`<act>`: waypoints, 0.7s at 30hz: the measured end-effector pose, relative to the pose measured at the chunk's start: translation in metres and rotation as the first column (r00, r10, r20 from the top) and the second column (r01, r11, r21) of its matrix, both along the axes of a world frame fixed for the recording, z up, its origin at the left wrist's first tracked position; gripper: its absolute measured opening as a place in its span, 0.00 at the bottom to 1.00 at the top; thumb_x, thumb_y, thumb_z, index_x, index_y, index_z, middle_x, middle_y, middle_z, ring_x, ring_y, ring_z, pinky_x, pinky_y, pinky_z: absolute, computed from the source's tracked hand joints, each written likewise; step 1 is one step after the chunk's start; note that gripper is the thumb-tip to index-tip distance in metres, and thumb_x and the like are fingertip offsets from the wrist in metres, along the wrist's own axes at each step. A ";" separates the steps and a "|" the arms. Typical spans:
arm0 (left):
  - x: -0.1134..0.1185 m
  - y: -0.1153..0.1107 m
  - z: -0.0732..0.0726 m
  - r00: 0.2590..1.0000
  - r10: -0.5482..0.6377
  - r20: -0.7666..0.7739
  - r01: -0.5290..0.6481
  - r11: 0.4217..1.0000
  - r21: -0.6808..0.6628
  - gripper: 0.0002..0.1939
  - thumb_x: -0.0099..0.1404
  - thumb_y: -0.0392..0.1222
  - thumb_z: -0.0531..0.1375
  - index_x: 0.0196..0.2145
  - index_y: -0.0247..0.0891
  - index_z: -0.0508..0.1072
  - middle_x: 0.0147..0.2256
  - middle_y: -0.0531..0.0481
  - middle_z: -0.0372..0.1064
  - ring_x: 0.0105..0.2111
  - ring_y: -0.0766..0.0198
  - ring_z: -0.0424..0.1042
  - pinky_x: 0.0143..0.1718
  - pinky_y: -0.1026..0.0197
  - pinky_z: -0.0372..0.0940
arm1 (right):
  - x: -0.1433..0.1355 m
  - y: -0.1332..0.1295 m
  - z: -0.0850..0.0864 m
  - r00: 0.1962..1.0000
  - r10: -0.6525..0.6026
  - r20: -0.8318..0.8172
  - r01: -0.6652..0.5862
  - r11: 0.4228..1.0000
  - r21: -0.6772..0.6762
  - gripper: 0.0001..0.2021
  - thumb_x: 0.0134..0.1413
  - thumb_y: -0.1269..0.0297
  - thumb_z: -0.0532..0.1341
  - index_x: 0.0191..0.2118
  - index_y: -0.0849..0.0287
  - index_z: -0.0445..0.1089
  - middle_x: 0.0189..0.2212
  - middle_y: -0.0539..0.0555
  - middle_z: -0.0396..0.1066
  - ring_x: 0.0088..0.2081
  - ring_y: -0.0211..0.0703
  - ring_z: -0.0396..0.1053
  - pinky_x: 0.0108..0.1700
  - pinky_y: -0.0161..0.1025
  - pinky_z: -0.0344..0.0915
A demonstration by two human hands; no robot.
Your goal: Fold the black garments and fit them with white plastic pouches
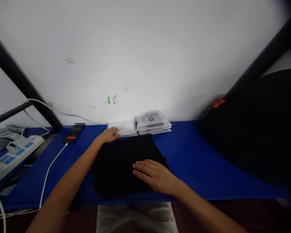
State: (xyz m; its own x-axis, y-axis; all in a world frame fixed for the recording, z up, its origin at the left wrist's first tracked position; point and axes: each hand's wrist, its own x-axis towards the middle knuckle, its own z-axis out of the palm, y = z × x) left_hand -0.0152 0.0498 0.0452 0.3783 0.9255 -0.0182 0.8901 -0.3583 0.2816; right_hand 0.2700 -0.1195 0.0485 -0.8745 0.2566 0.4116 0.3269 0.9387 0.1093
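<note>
A folded black cloth (126,161), perhaps a garment, lies flat in front of me. My right hand (155,176) rests palm down on its right part, fingers stretched out and holding nothing. Beyond the cloth's far edge, my left hand (110,134) reaches onto a low pile of white, translucent plastic bags (126,126). Its fingers are extended over the near left part of that pile. Beside it on the right is a stack of flat printed packets (151,121) in clear plastic, the top one with dark lettering and a round logo.
A blue covering (184,155) spreads over the table, against a white wall. At left are a phone-like dark device (74,133), partly pixelated, a white cable (48,174) and a power strip (14,157). A large black mass (254,129) fills the right side.
</note>
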 end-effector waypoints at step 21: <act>0.018 -0.143 0.031 0.907 -0.154 0.392 0.173 0.985 -0.013 0.37 0.60 0.42 0.62 0.64 0.46 0.53 0.58 0.43 0.59 0.57 0.50 0.63 0.59 0.45 0.59 | 0.026 0.017 -0.005 0.984 -0.177 0.002 0.175 0.971 -0.162 0.22 0.50 0.84 0.50 0.49 0.64 0.69 0.41 0.60 0.73 0.42 0.47 0.69 0.44 0.45 0.71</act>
State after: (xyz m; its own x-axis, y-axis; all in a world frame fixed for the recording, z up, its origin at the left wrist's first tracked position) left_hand 0.0027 -0.0935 0.0767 0.5098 0.8520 0.1192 0.6375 -0.4672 0.6126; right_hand 0.2959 -0.1029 0.0437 -0.8047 0.4698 0.3631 0.4890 0.8712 -0.0433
